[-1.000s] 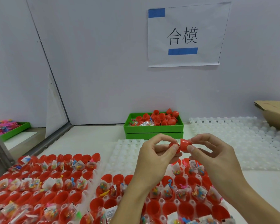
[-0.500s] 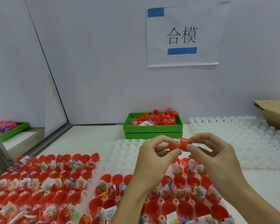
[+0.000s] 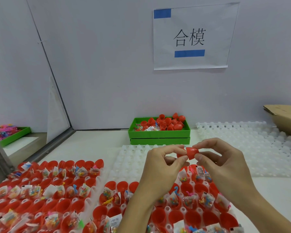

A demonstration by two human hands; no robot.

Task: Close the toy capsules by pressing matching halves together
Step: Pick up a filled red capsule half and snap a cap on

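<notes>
Head view: wall sign (image 3: 191, 37) "合模"; left hand (image 3: 161, 165) and right hand (image 3: 225, 163), each grip pinching red capsule (image 3: 191, 153).

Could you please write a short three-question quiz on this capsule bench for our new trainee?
1. True or false: both hands are holding the red capsule above the trays.
2. Multiple choice: the green bin at the back holds mostly (a) blue lids, (b) red capsule halves, (c) paper sheets.
3. Fill in: the white tray on the right is ____ of capsules.

Key
1. True: the left hand and the right hand pinch it from opposite sides.
2. b.
3. Empty; the red cups stand in the trays nearer the person.
</notes>
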